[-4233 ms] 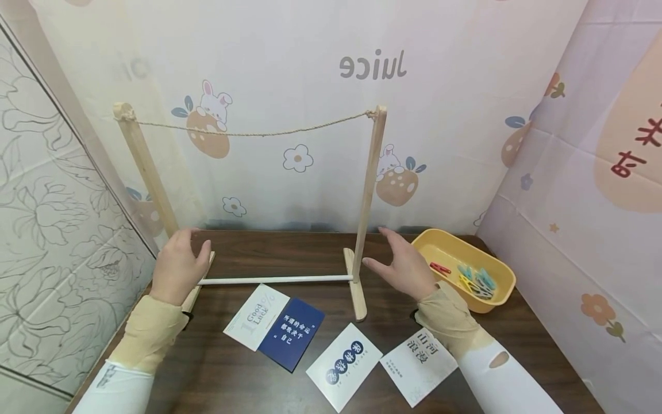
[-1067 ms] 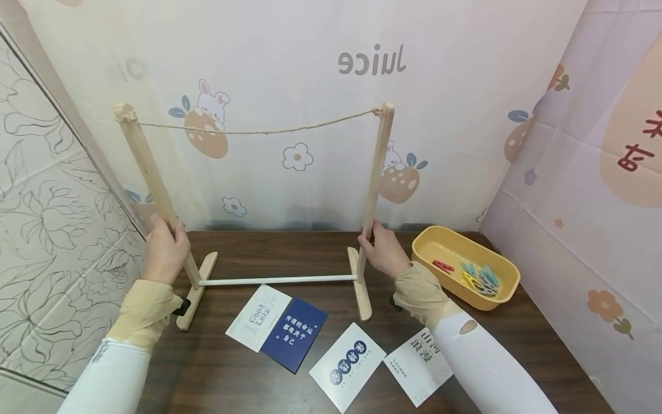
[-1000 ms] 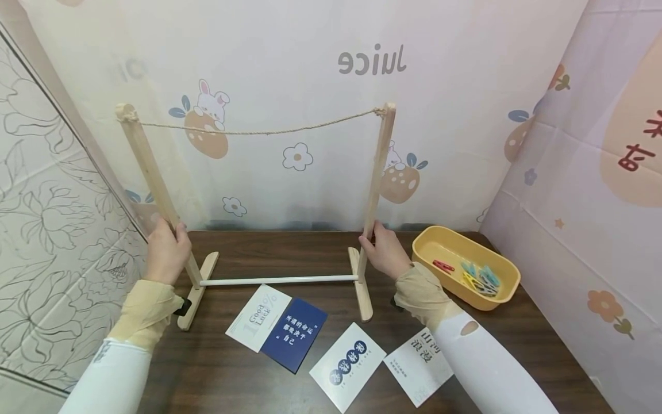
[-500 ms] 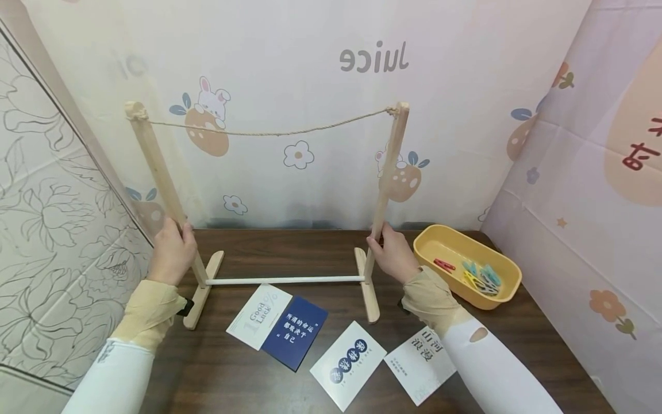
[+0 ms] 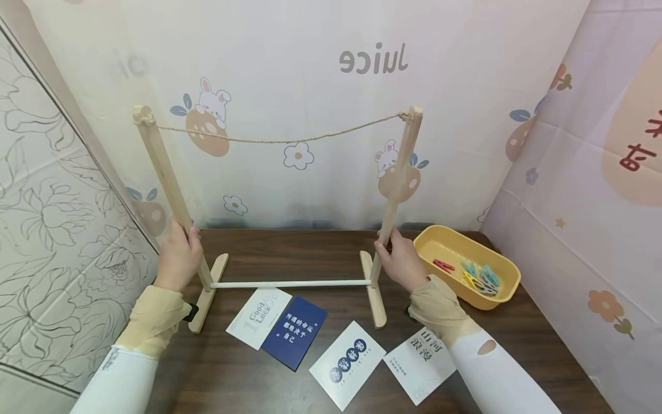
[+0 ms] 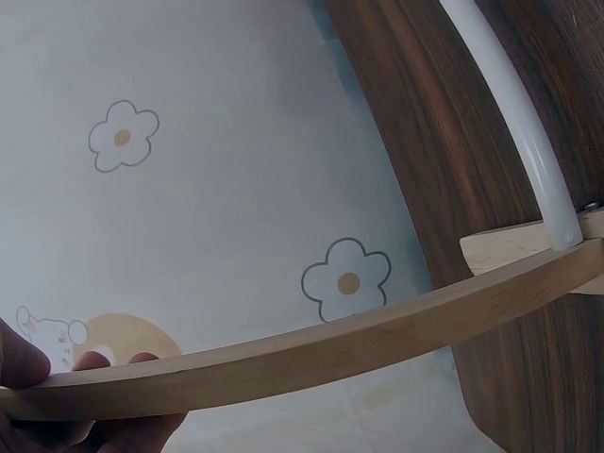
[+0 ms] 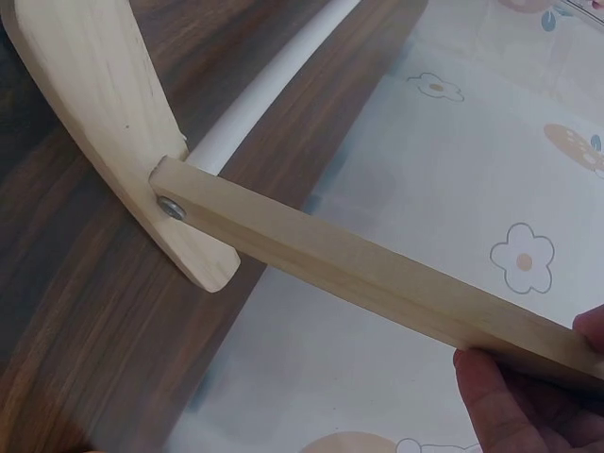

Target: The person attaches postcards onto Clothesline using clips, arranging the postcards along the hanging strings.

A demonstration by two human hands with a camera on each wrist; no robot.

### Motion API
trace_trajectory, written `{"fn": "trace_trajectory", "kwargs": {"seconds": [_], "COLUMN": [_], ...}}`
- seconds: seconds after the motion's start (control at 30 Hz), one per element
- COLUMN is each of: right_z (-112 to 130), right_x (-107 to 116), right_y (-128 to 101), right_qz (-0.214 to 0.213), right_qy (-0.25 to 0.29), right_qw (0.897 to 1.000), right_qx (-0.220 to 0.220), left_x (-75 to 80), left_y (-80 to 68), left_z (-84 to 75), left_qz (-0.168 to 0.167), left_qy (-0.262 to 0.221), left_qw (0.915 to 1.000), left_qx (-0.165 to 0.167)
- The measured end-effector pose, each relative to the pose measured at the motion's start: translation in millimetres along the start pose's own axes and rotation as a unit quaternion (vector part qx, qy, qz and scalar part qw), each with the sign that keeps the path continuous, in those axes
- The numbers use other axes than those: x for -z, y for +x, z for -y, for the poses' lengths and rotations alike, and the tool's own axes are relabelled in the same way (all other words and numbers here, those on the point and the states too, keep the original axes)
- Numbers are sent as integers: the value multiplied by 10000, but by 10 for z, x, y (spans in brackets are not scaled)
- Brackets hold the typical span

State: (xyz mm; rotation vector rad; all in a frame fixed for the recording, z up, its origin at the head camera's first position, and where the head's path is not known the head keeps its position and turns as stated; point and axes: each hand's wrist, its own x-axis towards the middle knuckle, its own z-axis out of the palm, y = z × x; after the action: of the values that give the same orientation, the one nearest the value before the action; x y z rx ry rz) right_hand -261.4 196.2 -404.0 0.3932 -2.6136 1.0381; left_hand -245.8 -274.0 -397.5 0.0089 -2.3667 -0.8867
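A wooden frame stands upright on the table, with a twine line [image 5: 279, 141] sagging between its post tops and a white rod [image 5: 289, 284] joining the posts low down. My left hand [image 5: 178, 257] grips the left post [image 5: 168, 178] on its lower half. On the other side, my right hand [image 5: 402, 263] holds the right post [image 5: 397, 178] at about the same height. Fingers curl round the wood in both wrist views. Flat wooden feet, such as the right foot [image 5: 379, 307], carry the posts. The twine carries nothing.
In front of the frame lie a white-and-blue card [image 5: 295, 342], a white card with blue circles [image 5: 336, 356] and a grey-white card [image 5: 421, 379]. A yellow basket [image 5: 429, 247] with several clothespins [image 5: 486, 280] stands at the right. Printed curtain [image 5: 310, 86] hangs behind the table.
Both hands, earlier apart from the posts, now grip them. Over the last second the frame has shifted right and slightly nearer with them. Cards and basket stay put.
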Motion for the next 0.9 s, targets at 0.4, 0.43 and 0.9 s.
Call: {"fn": "trace_trajectory", "kwargs": {"seconds": [0.4,0.43,0.9], "right_z": [-52,-54,-69], "right_x": [61,66,198], "right_y": [-138,-147,-287], "right_qz": [-281,-299,-65], "right_qy": [-131,-136,-59], "right_qw": [9993,9993,9998], "right_qx": [199,204,181], "left_x": [-10,-11,-10], "left_y": [-70,-73,-135], "left_z": [-86,-87,-144], "left_qz": [110,134,265], "left_qy": [149,142,70], "left_qw": [9998,9998,9994], "left_qx": [-24,-39,-210]}}
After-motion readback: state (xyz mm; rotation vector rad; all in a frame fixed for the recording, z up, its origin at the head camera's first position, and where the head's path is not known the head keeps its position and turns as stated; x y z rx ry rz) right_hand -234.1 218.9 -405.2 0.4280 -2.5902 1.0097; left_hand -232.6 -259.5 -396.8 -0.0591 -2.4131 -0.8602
